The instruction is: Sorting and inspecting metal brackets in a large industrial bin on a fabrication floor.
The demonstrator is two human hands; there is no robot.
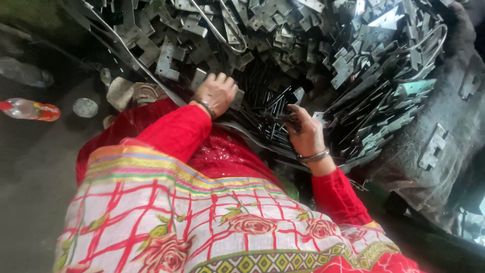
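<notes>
Left hand (218,92): knuckles up, fingers curled together over a flat grey metal plate (235,99) at the near edge of the heap of stamped metal plates (323,45); grip itself hidden under the knuckles. Right hand (304,132): fingers bent and pinched on dark thin metal rods (262,108), part of a loose bundle lying between both hands. Bangles on both wrists, red sleeves. Heap packed tight ahead and to the right, up against grey cloth (444,116). Open bare floor (30,167) only on the left, with a plastic bottle (29,109) well apart.
</notes>
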